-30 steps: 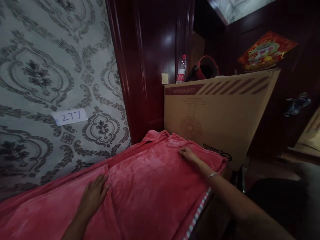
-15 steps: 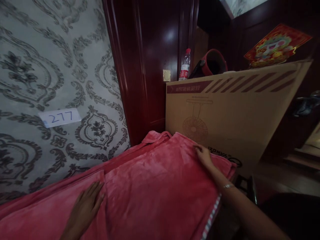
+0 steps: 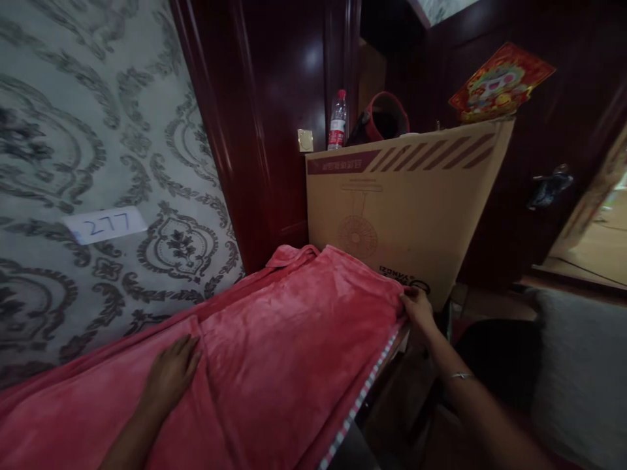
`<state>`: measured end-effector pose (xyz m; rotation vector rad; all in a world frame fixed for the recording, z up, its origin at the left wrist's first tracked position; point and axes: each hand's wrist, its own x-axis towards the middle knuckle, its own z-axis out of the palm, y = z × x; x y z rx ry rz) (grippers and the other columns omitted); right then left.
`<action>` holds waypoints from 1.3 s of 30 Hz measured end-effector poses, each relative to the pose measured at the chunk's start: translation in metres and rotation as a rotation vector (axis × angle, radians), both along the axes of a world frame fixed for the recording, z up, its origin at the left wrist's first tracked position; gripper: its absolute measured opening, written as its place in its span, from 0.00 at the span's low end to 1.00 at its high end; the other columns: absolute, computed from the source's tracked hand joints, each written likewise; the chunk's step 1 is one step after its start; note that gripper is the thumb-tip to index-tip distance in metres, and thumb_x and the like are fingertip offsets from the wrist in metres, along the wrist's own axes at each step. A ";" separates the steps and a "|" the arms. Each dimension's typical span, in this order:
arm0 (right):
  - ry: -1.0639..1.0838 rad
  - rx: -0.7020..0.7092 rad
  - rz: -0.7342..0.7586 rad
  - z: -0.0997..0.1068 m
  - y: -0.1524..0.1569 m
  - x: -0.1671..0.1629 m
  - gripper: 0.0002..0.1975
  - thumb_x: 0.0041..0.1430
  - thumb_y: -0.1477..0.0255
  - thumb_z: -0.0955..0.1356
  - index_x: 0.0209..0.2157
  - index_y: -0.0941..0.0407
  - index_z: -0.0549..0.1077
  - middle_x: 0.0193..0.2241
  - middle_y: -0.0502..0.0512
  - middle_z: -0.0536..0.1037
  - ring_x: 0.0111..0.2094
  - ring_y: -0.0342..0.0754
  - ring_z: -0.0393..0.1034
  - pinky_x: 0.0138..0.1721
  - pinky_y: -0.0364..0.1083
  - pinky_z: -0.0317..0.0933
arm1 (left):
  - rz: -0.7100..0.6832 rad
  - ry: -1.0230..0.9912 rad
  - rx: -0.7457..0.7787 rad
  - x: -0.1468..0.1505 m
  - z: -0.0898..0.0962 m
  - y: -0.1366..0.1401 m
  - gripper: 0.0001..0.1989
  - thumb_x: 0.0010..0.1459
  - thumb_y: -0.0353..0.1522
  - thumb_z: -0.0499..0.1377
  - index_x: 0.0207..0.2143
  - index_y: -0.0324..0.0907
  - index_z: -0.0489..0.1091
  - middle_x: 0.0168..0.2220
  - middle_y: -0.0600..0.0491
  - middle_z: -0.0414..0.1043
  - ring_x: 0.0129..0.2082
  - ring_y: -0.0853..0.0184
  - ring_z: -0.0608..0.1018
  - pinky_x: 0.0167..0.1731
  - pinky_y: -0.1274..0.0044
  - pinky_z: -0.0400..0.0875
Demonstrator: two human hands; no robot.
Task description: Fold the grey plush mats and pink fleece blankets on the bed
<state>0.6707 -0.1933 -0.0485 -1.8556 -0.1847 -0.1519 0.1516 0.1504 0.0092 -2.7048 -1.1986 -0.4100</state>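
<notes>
A pinkish-red plush blanket (image 3: 284,339) lies in folded layers across the lower part of the view. Along its near right edge runs a striped trim. My left hand (image 3: 171,372) rests flat on the blanket beside a raised fold, fingers stretched out. At the far right corner, my right hand (image 3: 417,309) has its fingers closed on the blanket's edge, the fingertips partly hidden by the cloth. A thin bracelet circles my right wrist.
Behind the blanket stands a large cardboard box (image 3: 416,202) with a fan drawing. A plastic bottle (image 3: 337,124) and a red-rimmed round object (image 3: 389,117) are by its top. Patterned wallpaper (image 3: 98,163) is on the left, a dark door (image 3: 563,130) at right.
My right hand has moved from the blanket's far edge to its right corner and closed on it. My left hand stays on the blanket. The view has turned somewhat to the right.
</notes>
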 end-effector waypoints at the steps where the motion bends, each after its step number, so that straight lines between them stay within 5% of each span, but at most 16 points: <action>1: 0.025 -0.021 0.007 0.000 -0.001 0.001 0.26 0.47 0.62 0.68 0.48 0.60 0.72 0.39 0.65 0.79 0.39 0.57 0.75 0.43 0.52 0.68 | -0.020 -0.015 -0.021 0.005 0.007 -0.011 0.29 0.62 0.40 0.42 0.53 0.36 0.75 0.58 0.40 0.74 0.60 0.52 0.73 0.61 0.62 0.66; 6: 0.086 -0.128 0.067 0.003 -0.006 0.004 0.28 0.45 0.59 0.70 0.46 0.62 0.74 0.35 0.66 0.79 0.39 0.62 0.75 0.43 0.56 0.68 | -0.322 -0.023 -0.129 0.044 0.023 -0.088 0.25 0.65 0.41 0.50 0.60 0.44 0.69 0.63 0.44 0.69 0.64 0.53 0.69 0.65 0.57 0.59; 12: 0.056 -0.217 0.074 0.024 0.002 -0.007 0.23 0.44 0.68 0.69 0.43 0.64 0.76 0.28 0.64 0.77 0.33 0.62 0.75 0.36 0.55 0.67 | -0.395 0.123 -0.306 0.070 -0.012 -0.149 0.34 0.63 0.44 0.55 0.70 0.50 0.54 0.73 0.46 0.48 0.72 0.47 0.50 0.67 0.47 0.44; 17: -0.153 -0.097 0.166 0.061 0.040 -0.040 0.22 0.49 0.69 0.63 0.44 0.67 0.73 0.33 0.69 0.77 0.35 0.59 0.73 0.38 0.55 0.66 | -0.406 -0.038 -0.498 0.068 -0.018 -0.140 0.34 0.61 0.47 0.57 0.68 0.52 0.59 0.72 0.48 0.50 0.72 0.48 0.50 0.68 0.48 0.40; 20: -0.388 -0.008 0.363 0.085 0.074 -0.085 0.17 0.54 0.69 0.62 0.42 0.62 0.73 0.41 0.67 0.77 0.42 0.56 0.71 0.48 0.54 0.64 | -0.333 -0.455 -0.847 0.075 -0.011 -0.119 0.28 0.57 0.51 0.59 0.55 0.48 0.75 0.63 0.45 0.69 0.66 0.49 0.66 0.67 0.55 0.53; 23: -0.582 0.035 0.612 0.095 0.095 -0.154 0.15 0.51 0.76 0.63 0.41 0.57 0.74 0.43 0.61 0.76 0.45 0.52 0.69 0.52 0.51 0.63 | -0.152 -0.949 -1.280 0.085 -0.001 -0.100 0.26 0.57 0.52 0.60 0.47 0.42 0.76 0.48 0.42 0.80 0.50 0.51 0.80 0.56 0.61 0.69; 26: -0.865 -0.063 0.977 0.082 0.089 -0.227 0.22 0.47 0.83 0.61 0.43 0.56 0.74 0.44 0.59 0.74 0.46 0.51 0.68 0.48 0.50 0.64 | 0.022 -1.183 -1.608 0.093 0.006 -0.092 0.25 0.63 0.49 0.55 0.50 0.39 0.69 0.39 0.42 0.80 0.37 0.56 0.83 0.45 0.63 0.75; 30: -0.947 -0.164 1.242 0.038 0.063 -0.283 0.23 0.48 0.85 0.60 0.44 0.55 0.74 0.43 0.56 0.74 0.44 0.49 0.68 0.44 0.47 0.65 | 0.074 -1.311 -1.707 0.098 0.007 -0.091 0.19 0.67 0.45 0.47 0.45 0.40 0.67 0.28 0.48 0.77 0.24 0.62 0.79 0.34 0.69 0.75; 35: -0.892 -0.042 1.085 -0.010 0.047 -0.288 0.39 0.51 0.84 0.59 0.67 0.55 0.58 0.64 0.64 0.62 0.62 0.55 0.60 0.58 0.55 0.62 | 0.064 -1.216 -1.643 0.109 0.003 -0.089 0.16 0.62 0.44 0.56 0.34 0.40 0.71 0.26 0.48 0.76 0.23 0.64 0.77 0.29 0.73 0.72; 39: -0.843 -0.105 0.959 -0.020 0.048 -0.281 0.35 0.52 0.81 0.64 0.64 0.56 0.65 0.57 0.63 0.71 0.58 0.59 0.63 0.58 0.60 0.62 | 0.062 -1.277 -1.480 0.129 -0.001 -0.080 0.13 0.51 0.41 0.66 0.32 0.41 0.72 0.24 0.53 0.75 0.20 0.68 0.74 0.24 0.77 0.68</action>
